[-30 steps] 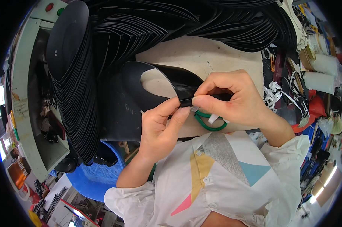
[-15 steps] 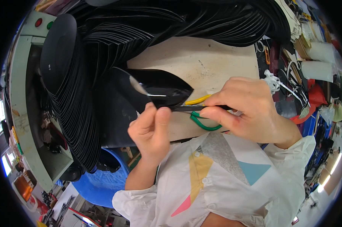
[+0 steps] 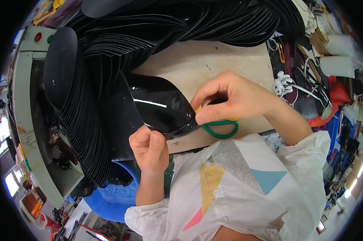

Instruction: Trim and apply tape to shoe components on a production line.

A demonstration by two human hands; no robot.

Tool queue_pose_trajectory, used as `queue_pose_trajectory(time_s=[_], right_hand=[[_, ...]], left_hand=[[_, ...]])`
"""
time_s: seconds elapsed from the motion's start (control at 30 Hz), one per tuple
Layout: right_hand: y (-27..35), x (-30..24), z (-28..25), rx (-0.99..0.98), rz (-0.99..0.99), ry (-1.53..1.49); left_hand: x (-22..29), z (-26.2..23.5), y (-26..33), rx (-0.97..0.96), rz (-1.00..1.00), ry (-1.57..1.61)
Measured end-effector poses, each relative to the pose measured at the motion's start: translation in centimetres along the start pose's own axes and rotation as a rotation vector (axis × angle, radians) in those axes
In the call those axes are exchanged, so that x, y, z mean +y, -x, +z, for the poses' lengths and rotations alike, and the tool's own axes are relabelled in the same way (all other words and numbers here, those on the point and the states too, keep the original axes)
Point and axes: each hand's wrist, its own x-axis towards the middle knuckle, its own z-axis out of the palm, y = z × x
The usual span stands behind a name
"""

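A glossy black curved piece (image 3: 159,102), which looks like a pointed shoe upper, is held above the bench with its shiny face up. My left hand (image 3: 149,148) pinches its lower left edge between thumb and fingers. Closed around its right end is my right hand (image 3: 233,98), with thumb and forefinger at the rim. Whether those fingers also hold a slim tool is hidden. Just below my right hand lies a green looped handle (image 3: 220,130), with a bit of yellow handle (image 3: 232,119) beside it, partly covered by the fingers.
Long overlapping rows of black pieces (image 3: 87,132) line the left and far sides of the pale board (image 3: 213,60). A grey metal housing (image 3: 24,88) stands at far left. Below it is a blue tub (image 3: 109,197). White cord (image 3: 286,82) and an orange cutter (image 3: 281,53) lie right.
The black piece has turned, showing more of its glossy face. My right hand has moved left to its end, and the slim dark thing in its fingers no longer shows. My left hand has lowered slightly.
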Motion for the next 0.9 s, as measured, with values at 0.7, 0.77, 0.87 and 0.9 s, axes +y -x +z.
queue_pose_trajectory(time_s=[0.7,0.77,0.87,0.9], right_hand=[[3.2,0.3,-10.3,1.389,-0.621,1.689],[5.6,2.2,-5.1,1.04,-0.466,1.383],[6.8,5.7,1.6,0.302,-0.344,1.266],[6.6,7.6,3.0,0.283,-0.274,1.187]], left_hand=[[5.5,0.3,-2.5,0.327,-0.123,-0.3],[4.2,0.4,-3.5,0.312,-0.167,-0.161],[2.8,0.9,-4.0,0.265,-0.146,-0.079],[2.3,0.9,-3.9,0.256,-0.134,-0.059]])
